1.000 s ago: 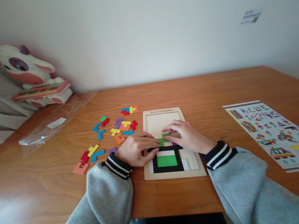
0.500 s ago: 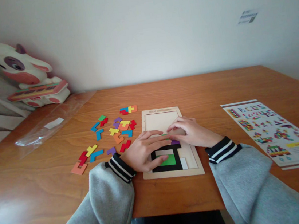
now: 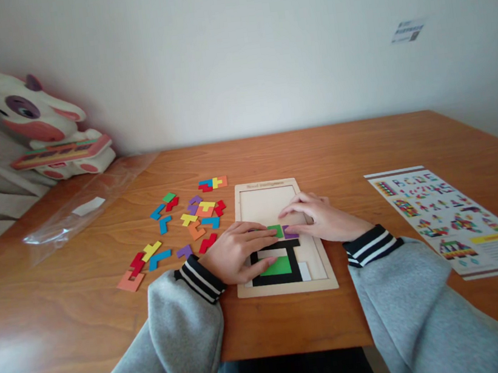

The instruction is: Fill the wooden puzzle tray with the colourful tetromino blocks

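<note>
A pale wooden puzzle tray [image 3: 330, 261] lies flat before me, holding black, white, green and purple pieces in its lower part. My left hand [image 3: 239, 252] rests over the tray's left side, fingers stretched out and apart. Its fingertips touch a small green piece [image 3: 275, 230], and its thumb lies over a larger green piece [image 3: 282, 266] framed by a black piece [image 3: 295, 266]. From the right, my right hand [image 3: 315, 217] reaches in with thumb and index finger apart. The thumb tip touches a purple piece [image 3: 291, 235] beside the small green one.
Several coloured puzzle pieces [image 3: 189, 219] are scattered left of the tray. A printed pattern sheet [image 3: 459, 220] lies at the right. A clear plastic bag [image 3: 61, 226] and a cow-shaped toy keyboard [image 3: 61, 150] occupy the back left, by the wall.
My right thumb and fingers have drawn slightly apart from my left fingertips, uncovering more of the small green piece and the purple piece. My left hand stays nearly in place.
</note>
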`<action>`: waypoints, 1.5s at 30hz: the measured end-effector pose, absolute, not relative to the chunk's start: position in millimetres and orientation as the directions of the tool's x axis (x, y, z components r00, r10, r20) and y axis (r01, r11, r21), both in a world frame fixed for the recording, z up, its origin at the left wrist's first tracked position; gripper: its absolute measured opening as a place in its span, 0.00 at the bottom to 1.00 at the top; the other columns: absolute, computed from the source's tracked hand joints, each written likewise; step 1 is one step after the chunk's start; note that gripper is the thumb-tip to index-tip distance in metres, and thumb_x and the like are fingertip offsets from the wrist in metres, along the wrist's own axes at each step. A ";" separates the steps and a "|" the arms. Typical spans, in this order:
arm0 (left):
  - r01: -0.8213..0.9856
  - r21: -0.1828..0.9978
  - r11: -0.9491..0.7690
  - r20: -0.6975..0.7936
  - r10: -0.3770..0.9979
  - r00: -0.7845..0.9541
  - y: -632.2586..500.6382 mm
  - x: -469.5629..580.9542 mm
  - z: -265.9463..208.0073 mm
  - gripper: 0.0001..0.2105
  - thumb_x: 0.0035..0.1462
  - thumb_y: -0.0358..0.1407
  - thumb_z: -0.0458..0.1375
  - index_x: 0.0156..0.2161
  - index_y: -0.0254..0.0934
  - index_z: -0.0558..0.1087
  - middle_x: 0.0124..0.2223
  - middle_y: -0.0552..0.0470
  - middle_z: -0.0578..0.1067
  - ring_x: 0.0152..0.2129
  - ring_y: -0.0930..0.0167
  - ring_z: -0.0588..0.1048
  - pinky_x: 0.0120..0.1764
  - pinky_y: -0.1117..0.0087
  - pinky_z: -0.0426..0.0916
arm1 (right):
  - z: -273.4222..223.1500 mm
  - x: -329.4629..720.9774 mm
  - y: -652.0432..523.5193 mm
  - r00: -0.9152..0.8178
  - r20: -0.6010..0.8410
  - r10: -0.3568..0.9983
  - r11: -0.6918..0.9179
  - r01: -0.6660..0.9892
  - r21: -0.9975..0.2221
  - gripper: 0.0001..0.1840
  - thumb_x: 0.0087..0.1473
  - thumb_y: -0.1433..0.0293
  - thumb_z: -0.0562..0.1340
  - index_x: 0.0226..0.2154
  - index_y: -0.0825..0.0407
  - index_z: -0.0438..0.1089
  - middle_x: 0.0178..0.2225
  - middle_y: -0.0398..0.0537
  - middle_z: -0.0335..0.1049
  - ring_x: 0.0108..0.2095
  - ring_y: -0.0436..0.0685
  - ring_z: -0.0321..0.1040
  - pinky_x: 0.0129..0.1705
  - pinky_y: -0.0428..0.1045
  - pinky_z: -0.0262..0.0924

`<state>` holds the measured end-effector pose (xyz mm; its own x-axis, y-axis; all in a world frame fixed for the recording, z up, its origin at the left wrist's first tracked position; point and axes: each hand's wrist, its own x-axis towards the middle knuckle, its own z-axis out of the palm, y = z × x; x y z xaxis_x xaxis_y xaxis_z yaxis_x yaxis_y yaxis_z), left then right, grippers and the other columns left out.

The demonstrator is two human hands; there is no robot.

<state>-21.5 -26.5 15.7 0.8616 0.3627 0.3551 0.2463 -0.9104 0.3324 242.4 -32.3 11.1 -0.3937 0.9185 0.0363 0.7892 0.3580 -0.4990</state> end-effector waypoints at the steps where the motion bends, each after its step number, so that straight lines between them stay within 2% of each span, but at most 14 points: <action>1: 0.239 0.333 -0.912 0.360 0.357 0.862 -26.4 -21.5 15.3 0.17 0.64 0.41 0.57 0.54 0.36 0.74 0.54 0.44 0.77 0.51 0.63 0.74 0.53 0.59 0.71 | 10.6 242.5 -32.3 -0.394 0.039 0.918 0.360 0.790 -0.496 0.18 0.57 0.52 0.64 0.48 0.39 0.74 0.50 0.49 0.68 0.55 0.66 0.61 0.58 0.66 0.49; 10: 0.187 0.355 -0.916 0.418 0.335 0.845 -25.8 -21.8 15.1 0.15 0.63 0.38 0.58 0.52 0.35 0.75 0.49 0.43 0.80 0.47 0.63 0.77 0.51 0.60 0.73 | 9.1 241.4 -34.1 -0.391 0.075 0.917 0.375 0.785 -0.492 0.19 0.56 0.51 0.64 0.48 0.38 0.74 0.49 0.50 0.68 0.54 0.66 0.62 0.56 0.67 0.51; 18: 0.169 0.352 -0.921 0.431 0.320 0.844 -25.4 -21.3 16.3 0.13 0.63 0.36 0.57 0.50 0.35 0.76 0.47 0.44 0.81 0.45 0.64 0.79 0.49 0.61 0.75 | 10.1 240.6 -34.4 -0.386 0.050 0.921 0.360 0.794 -0.491 0.18 0.56 0.53 0.65 0.48 0.40 0.73 0.50 0.50 0.68 0.55 0.66 0.61 0.57 0.67 0.50; 25: 0.103 0.383 -0.918 0.495 0.298 0.816 -25.0 -20.2 18.1 0.10 0.63 0.32 0.57 0.47 0.36 0.77 0.43 0.45 0.82 0.41 0.67 0.80 0.45 0.65 0.76 | 10.9 240.1 -34.5 -0.380 0.059 0.923 0.357 0.788 -0.501 0.19 0.56 0.52 0.66 0.47 0.40 0.74 0.50 0.50 0.68 0.54 0.66 0.63 0.57 0.66 0.51; 28: 0.157 0.339 -0.928 0.555 0.332 0.763 -18.0 -29.4 21.6 0.09 0.62 0.31 0.57 0.46 0.37 0.77 0.42 0.46 0.82 0.39 0.68 0.80 0.45 0.65 0.76 | 11.0 240.4 -33.6 -0.379 0.062 0.923 0.354 0.780 -0.516 0.17 0.60 0.52 0.61 0.47 0.41 0.74 0.49 0.50 0.69 0.54 0.65 0.63 0.56 0.66 0.51; 31: 0.303 0.236 -0.924 0.613 0.383 0.691 -5.7 -51.6 25.1 0.09 0.61 0.29 0.58 0.45 0.37 0.77 0.41 0.47 0.82 0.37 0.68 0.80 0.44 0.64 0.75 | 10.7 241.1 -32.3 -0.369 0.064 0.927 0.346 0.779 -0.524 0.18 0.64 0.53 0.55 0.45 0.43 0.75 0.48 0.50 0.70 0.52 0.64 0.64 0.55 0.65 0.52; 35: 0.461 0.131 -0.878 0.644 0.429 0.633 6.3 -87.2 26.5 0.08 0.60 0.30 0.60 0.44 0.37 0.78 0.38 0.49 0.82 0.35 0.68 0.79 0.42 0.64 0.75 | 12.0 238.1 -33.6 -0.379 0.134 0.916 0.392 0.771 -0.502 0.17 0.65 0.55 0.55 0.43 0.44 0.76 0.45 0.50 0.72 0.49 0.62 0.65 0.53 0.62 0.53; 40: 0.472 0.130 -0.872 0.652 0.434 0.622 2.4 -98.9 23.2 0.08 0.59 0.28 0.60 0.43 0.36 0.77 0.37 0.49 0.82 0.34 0.69 0.78 0.40 0.67 0.75 | 16.5 223.0 -40.4 -0.492 0.198 0.848 0.520 0.702 -0.487 0.12 0.64 0.58 0.59 0.42 0.42 0.78 0.41 0.47 0.73 0.47 0.60 0.65 0.53 0.60 0.50; 45: 0.379 0.201 -0.903 0.587 0.421 0.692 -10.2 -76.3 17.9 0.11 0.60 0.29 0.60 0.47 0.37 0.77 0.40 0.48 0.82 0.39 0.68 0.78 0.43 0.67 0.76 | 15.6 211.7 -43.4 -0.523 0.168 0.836 0.533 0.701 -0.474 0.12 0.63 0.58 0.60 0.45 0.43 0.77 0.42 0.48 0.73 0.48 0.60 0.65 0.51 0.60 0.51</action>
<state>-76.3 -10.2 17.9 0.6921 0.4207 0.5865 0.3789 -0.9034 0.2009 211.7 -43.4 15.6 -0.5226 0.8359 0.1676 0.7006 0.5331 -0.4742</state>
